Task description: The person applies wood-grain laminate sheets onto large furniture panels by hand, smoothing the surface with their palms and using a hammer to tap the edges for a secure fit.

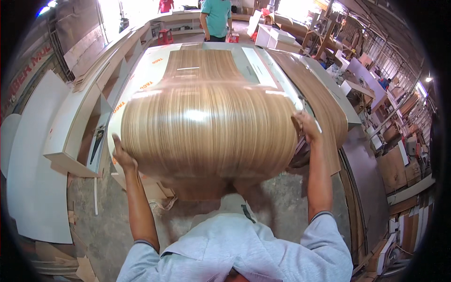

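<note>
A large sheet of wood-grain laminate [206, 122] is held bowed upward over the near end of the counter [141, 80], its glossy face catching a bright glare near the middle. The left hand [123, 157] is seen gripping the sheet's left edge, with the thumb laid on the underside and the fingers hidden behind the sheet. The right hand [305, 127] is clasped over the sheet's right edge, fingers curled on top; what lies beneath the palm cannot be made out. The sheet's near edge is curled under and lost in shadow above the person's pale shirt, so its lower border cannot be traced. The far part of the sheet lies flat along the counter's middle, toward its far end. Much of the counter's surface is covered by the sheet; only a white film with orange marks shows along the left edge. A second brown laminate strip [319, 98] is laid along the counter's right edge, its near end cut off behind the right hand. A hand saw [96, 143] is seen in a white cabinet unit beside the counter's left edge. At the far end, a person in a teal shirt [216, 19] is cropped by the top of the view.
</note>
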`<state>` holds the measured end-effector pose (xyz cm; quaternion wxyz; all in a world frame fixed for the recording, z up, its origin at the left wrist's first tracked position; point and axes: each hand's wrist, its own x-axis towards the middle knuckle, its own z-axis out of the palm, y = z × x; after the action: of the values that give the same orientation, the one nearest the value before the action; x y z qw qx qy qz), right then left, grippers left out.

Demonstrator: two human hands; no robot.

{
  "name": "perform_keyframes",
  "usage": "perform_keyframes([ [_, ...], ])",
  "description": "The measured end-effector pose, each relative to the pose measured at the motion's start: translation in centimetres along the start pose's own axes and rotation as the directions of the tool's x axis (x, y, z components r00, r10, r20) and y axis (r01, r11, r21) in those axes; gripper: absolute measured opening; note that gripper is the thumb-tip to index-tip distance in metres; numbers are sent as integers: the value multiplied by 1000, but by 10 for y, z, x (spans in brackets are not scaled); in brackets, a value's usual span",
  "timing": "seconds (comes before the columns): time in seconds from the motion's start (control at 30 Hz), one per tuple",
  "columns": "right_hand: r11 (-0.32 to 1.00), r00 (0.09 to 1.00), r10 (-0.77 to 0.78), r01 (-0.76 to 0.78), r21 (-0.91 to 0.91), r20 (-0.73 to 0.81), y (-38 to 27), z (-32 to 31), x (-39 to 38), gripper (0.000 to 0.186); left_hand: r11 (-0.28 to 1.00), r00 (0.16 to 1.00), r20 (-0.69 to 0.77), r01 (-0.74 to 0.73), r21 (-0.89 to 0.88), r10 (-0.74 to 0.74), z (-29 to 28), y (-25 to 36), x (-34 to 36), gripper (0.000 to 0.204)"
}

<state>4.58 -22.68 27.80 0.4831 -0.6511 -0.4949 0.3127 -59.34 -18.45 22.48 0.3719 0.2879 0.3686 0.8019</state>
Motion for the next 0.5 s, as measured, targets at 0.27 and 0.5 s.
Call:
perform_keyframes([
  [0.27, 934, 998, 62, -54, 352, -11, 1, 15, -82, 32, 988, 987, 52, 154, 21, -155, -72, 9, -84, 51],
  [0.5, 890, 986, 166, -141, 434, -19, 35, -5, -111, 32, 939, 915, 213, 323, 120, -342, -121, -2, -109, 70],
])
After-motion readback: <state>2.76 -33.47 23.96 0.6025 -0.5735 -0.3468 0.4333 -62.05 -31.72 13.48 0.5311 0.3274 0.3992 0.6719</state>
